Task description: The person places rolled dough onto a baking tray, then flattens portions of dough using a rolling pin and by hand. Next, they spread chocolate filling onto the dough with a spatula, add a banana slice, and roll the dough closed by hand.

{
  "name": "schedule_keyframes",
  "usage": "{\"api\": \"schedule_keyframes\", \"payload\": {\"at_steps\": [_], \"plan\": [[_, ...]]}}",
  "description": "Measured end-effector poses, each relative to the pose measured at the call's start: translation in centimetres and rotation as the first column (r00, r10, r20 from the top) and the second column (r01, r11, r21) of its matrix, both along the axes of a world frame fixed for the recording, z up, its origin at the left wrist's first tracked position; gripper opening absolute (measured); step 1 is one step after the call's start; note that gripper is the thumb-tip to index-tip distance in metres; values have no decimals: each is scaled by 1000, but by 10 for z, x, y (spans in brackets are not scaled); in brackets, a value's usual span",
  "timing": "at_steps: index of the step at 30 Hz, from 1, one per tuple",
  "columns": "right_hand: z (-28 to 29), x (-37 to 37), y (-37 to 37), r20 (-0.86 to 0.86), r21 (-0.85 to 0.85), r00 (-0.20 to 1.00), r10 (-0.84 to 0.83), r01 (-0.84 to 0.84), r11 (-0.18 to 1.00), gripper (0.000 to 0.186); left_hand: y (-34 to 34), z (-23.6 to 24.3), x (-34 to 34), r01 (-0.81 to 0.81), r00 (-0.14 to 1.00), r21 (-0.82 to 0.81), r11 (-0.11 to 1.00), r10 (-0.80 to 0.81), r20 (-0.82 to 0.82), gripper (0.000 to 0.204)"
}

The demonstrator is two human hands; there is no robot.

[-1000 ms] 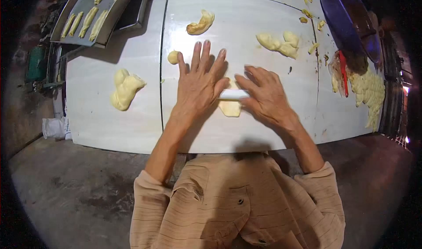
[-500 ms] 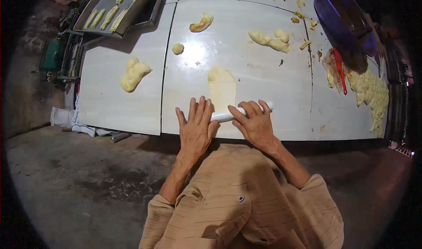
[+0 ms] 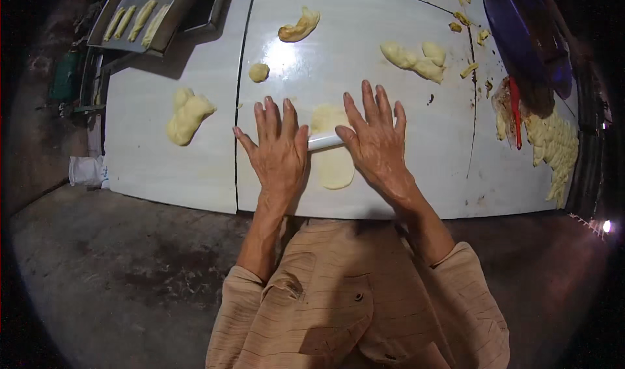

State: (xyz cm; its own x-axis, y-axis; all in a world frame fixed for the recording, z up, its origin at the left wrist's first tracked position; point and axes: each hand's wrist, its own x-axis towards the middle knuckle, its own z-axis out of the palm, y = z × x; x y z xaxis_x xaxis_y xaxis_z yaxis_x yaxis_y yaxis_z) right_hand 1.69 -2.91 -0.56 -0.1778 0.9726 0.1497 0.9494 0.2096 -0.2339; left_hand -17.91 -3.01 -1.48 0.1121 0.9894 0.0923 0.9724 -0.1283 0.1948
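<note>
A flattened oval of pale dough [image 3: 336,171] lies on the white tabletop [image 3: 430,174] in front of me. Across its middle rests a white rolling pin [image 3: 324,140], of which only the stretch between my hands shows. My left hand [image 3: 278,151] lies over the pin's left end, fingers stretched forward and spread. Over the right end lies my right hand [image 3: 376,135], flat, its fingers likewise apart. Both palms press on the pin without gripping it. Part of the dough shows beyond the pin, part on my side of it.
Dough lumps lie at the left [image 3: 188,116] and far right [image 3: 414,60], with a small dough ball [image 3: 258,73] and a browned piece [image 3: 299,25] between. A metal tray [image 3: 138,17] holds dough strips. Rightward are a purple basin [image 3: 521,24], a red-handled tool [image 3: 515,112] and piled dough pieces [image 3: 550,141].
Both hands have moved forward, rolling the pin away from me over the dough. Their fingers have straightened, the right hand's most. The dough's near end now shows on my side of the pin.
</note>
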Motion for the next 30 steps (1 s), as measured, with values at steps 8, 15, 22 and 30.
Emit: {"api": "schedule_keyframes", "payload": {"at_steps": [8, 15, 22, 30], "plan": [[-7, -2, 86, 100, 64, 973, -207, 202, 977, 56, 113, -10, 9, -34, 997, 243, 969, 17, 72, 58], [15, 21, 107, -220, 103, 929, 298, -282, 954, 49, 171, -10, 7, 80, 986, 444, 892, -136, 94, 50], [11, 64, 50, -70, 8, 991, -115, 115, 993, 48, 78, 18, -18, 265, 947, 261, 928, -301, 110, 50], [-1, 5, 35, -124, -116, 959, 254, -268, 956, 82, 38, -2, 25, 348, 935, -89, 933, -338, 111, 74]]}}
